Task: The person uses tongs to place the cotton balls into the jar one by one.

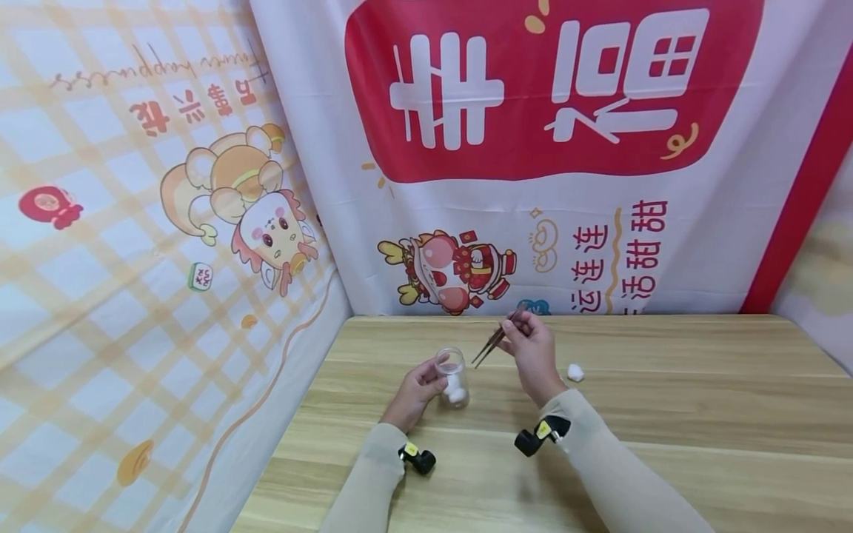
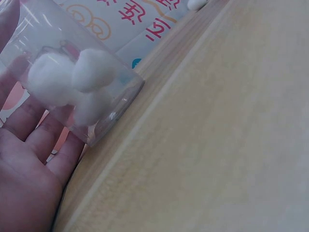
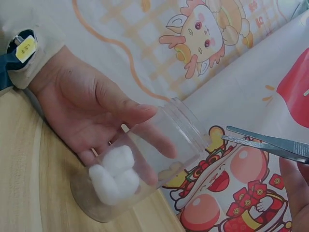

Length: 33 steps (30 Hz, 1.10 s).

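Note:
A clear, open-mouthed jar [image 1: 450,366] stands on the table, tilted a little, with several white cotton balls [image 3: 116,176] at its bottom. My left hand [image 1: 415,394] holds it from the side, thumb and fingers around the wall. Just right of the jar's mouth, my right hand [image 1: 534,357] pinches metal tweezers [image 1: 492,345], whose tips point down toward the opening. Nothing shows between the tips, which stand slightly apart in the right wrist view. Another cotton ball [image 1: 575,372] lies on the table to the right of my right hand.
The wooden table [image 1: 700,414] runs up to a printed cloth backdrop [image 1: 553,200] behind it. A checked cloth [image 1: 120,296] hangs along the left side. Each wrist carries a small black camera, such as the left one [image 1: 420,460].

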Each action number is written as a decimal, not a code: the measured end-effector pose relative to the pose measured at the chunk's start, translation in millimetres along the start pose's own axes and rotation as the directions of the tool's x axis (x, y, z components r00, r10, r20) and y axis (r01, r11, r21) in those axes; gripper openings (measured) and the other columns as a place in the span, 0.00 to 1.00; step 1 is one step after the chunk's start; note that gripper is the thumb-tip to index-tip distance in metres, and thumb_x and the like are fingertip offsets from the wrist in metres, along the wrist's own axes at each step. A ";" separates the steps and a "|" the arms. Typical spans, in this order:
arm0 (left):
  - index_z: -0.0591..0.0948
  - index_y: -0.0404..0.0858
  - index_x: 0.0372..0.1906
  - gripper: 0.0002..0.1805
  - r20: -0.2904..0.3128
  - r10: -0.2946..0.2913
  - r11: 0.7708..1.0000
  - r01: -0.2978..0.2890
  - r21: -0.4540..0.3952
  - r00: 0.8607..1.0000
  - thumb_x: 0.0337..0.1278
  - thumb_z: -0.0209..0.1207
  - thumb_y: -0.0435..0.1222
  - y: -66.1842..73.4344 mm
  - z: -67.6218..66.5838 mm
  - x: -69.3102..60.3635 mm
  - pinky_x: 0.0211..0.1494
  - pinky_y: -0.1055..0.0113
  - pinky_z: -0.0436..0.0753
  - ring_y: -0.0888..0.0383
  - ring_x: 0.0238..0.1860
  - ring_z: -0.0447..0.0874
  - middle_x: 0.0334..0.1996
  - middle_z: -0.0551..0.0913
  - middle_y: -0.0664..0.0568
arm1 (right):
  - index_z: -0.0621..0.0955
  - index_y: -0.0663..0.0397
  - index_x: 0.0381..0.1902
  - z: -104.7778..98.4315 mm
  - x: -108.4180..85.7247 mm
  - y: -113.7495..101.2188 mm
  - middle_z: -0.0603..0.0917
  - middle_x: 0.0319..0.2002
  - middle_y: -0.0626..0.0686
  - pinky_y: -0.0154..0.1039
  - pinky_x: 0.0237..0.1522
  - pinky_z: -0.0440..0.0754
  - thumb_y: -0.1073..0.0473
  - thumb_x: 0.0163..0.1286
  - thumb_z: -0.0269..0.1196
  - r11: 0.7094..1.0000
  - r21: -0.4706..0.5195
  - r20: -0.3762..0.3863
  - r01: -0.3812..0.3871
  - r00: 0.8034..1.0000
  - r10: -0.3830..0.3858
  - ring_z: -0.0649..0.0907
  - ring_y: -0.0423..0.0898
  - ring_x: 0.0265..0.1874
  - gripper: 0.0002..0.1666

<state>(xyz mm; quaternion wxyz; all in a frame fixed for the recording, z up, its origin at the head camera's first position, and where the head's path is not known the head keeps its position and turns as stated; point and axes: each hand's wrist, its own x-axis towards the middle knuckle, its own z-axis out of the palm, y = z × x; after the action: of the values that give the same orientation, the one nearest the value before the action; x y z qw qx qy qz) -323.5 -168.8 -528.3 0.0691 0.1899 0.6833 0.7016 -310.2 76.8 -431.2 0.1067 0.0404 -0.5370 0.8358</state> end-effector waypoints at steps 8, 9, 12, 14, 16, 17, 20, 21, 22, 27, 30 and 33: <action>0.69 0.38 0.69 0.29 0.004 -0.001 1.000 0.001 -0.004 1.000 0.63 0.60 0.31 -0.7 0.6 -0.1 0.65 0.63 0.70 0.50 0.63 0.72 0.64 0.73 0.42 | 0.73 0.64 0.49 -12.0 -4.1 -3.1 0.76 0.43 0.63 0.45 0.46 0.83 0.66 0.72 0.58 1.000 -0.011 -0.002 0.017 1.000 -0.017 0.83 0.51 0.43 0.11; 0.69 0.38 0.69 0.29 0.004 -0.001 1.000 0.001 -0.001 1.000 0.63 0.60 0.30 -0.4 0.8 -0.5 0.65 0.63 0.70 0.50 0.63 0.72 0.64 0.73 0.42 | 0.73 0.63 0.49 -12.9 -5.3 -3.6 0.76 0.43 0.63 0.45 0.46 0.84 0.67 0.72 0.58 1.000 -0.012 -0.005 0.017 1.000 -0.017 0.83 0.53 0.43 0.10; 0.69 0.39 0.69 0.29 -0.002 0.001 1.000 -0.001 0.008 1.000 0.64 0.59 0.30 0.4 0.9 -1.7 0.64 0.63 0.71 0.50 0.63 0.72 0.65 0.72 0.42 | 0.73 0.64 0.48 -15.6 -8.3 -5.0 0.77 0.43 0.62 0.45 0.46 0.83 0.67 0.72 0.57 1.000 -0.020 -0.005 0.017 1.000 -0.017 0.82 0.54 0.44 0.09; 0.69 0.40 0.69 0.29 -0.009 -0.001 1.000 0.002 0.013 1.000 0.64 0.59 0.30 0.5 0.3 -2.2 0.64 0.63 0.71 0.50 0.63 0.72 0.64 0.73 0.43 | 0.73 0.63 0.49 -17.7 -9.9 -6.0 0.77 0.42 0.62 0.45 0.46 0.83 0.67 0.73 0.57 0.999 -0.027 -0.006 0.022 1.000 -0.022 0.83 0.54 0.44 0.09; 0.70 0.42 0.69 0.29 -0.016 -0.007 1.000 0.007 0.014 1.000 0.64 0.60 0.30 0.3 -0.1 -2.2 0.64 0.64 0.72 0.51 0.63 0.73 0.64 0.73 0.44 | 0.73 0.64 0.50 -20.5 -10.9 -7.1 0.77 0.43 0.62 0.45 0.47 0.83 0.67 0.73 0.57 0.999 -0.034 -0.004 0.030 1.000 -0.031 0.83 0.52 0.43 0.10; 0.70 0.42 0.69 0.28 -0.018 -0.010 1.000 0.010 0.013 1.000 0.64 0.60 0.31 0.4 -0.3 -2.1 0.63 0.64 0.72 0.51 0.63 0.73 0.64 0.74 0.44 | 0.73 0.64 0.50 -22.1 -11.2 -7.6 0.78 0.43 0.61 0.45 0.47 0.83 0.67 0.73 0.57 0.999 -0.037 -0.005 0.032 0.999 -0.032 0.83 0.51 0.43 0.10; 0.70 0.42 0.69 0.29 -0.012 -0.013 1.000 0.013 0.008 1.000 0.64 0.60 0.31 0.2 -0.3 -2.2 0.64 0.64 0.71 0.51 0.63 0.73 0.64 0.73 0.44 | 0.73 0.63 0.50 -27.0 -12.3 -8.6 0.78 0.43 0.60 0.45 0.47 0.83 0.67 0.73 0.56 0.999 -0.042 -0.013 0.032 0.999 -0.032 0.83 0.51 0.43 0.10; 0.70 0.42 0.69 0.29 -0.009 -0.012 1.000 0.012 0.008 1.000 0.64 0.60 0.31 0.3 -0.3 -2.2 0.64 0.64 0.71 0.51 0.63 0.72 0.65 0.73 0.44 | 0.73 0.63 0.50 -28.4 -12.8 -8.9 0.78 0.43 0.60 0.45 0.47 0.83 0.66 0.73 0.56 0.999 -0.041 -0.016 0.030 0.999 -0.031 0.83 0.51 0.44 0.10; 0.70 0.41 0.69 0.29 -0.006 -0.010 1.000 0.010 0.008 1.000 0.64 0.60 0.31 0.5 -0.3 -2.2 0.64 0.63 0.71 0.50 0.63 0.72 0.65 0.73 0.44 | 0.74 0.63 0.50 -29.8 -13.1 -8.9 0.78 0.43 0.59 0.44 0.47 0.83 0.65 0.73 0.57 0.999 -0.042 -0.018 0.027 0.999 -0.027 0.83 0.51 0.44 0.10; 0.68 0.38 0.70 0.30 0.002 -0.007 1.000 0.007 0.000 1.000 0.63 0.61 0.32 1.8 -0.1 -1.5 0.65 0.63 0.70 0.50 0.64 0.71 0.65 0.72 0.43 | 0.74 0.63 0.50 -33.4 -15.1 -9.3 0.79 0.41 0.58 0.45 0.46 0.83 0.64 0.72 0.58 0.999 -0.026 -0.035 0.032 0.999 -0.033 0.84 0.51 0.42 0.11; 0.67 0.37 0.70 0.31 0.001 -0.020 1.000 0.020 -0.002 1.000 0.63 0.61 0.33 1.6 -0.3 -1.7 0.65 0.64 0.70 0.51 0.64 0.71 0.65 0.72 0.43 | 0.74 0.63 0.49 -35.1 -16.6 -9.1 0.79 0.40 0.59 0.44 0.45 0.83 0.66 0.72 0.59 0.999 -0.010 -0.053 0.045 0.998 -0.046 0.84 0.49 0.39 0.11; 0.68 0.38 0.70 0.31 0.000 -0.032 0.999 0.032 -0.004 0.999 0.63 0.62 0.34 1.1 -0.6 -2.4 0.65 0.64 0.70 0.52 0.64 0.71 0.66 0.72 0.45 | 0.75 0.62 0.48 -38.1 -18.0 -8.7 0.79 0.40 0.60 0.44 0.45 0.84 0.67 0.71 0.59 0.998 0.000 -0.071 0.059 0.996 -0.059 0.84 0.50 0.39 0.09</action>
<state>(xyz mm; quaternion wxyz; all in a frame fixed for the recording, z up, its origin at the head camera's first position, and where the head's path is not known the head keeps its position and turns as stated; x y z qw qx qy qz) -321.3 -170.3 -527.7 0.0806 0.1789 0.6850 0.7016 -289.0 112.3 -442.7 0.1504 0.0266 -0.5307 0.8337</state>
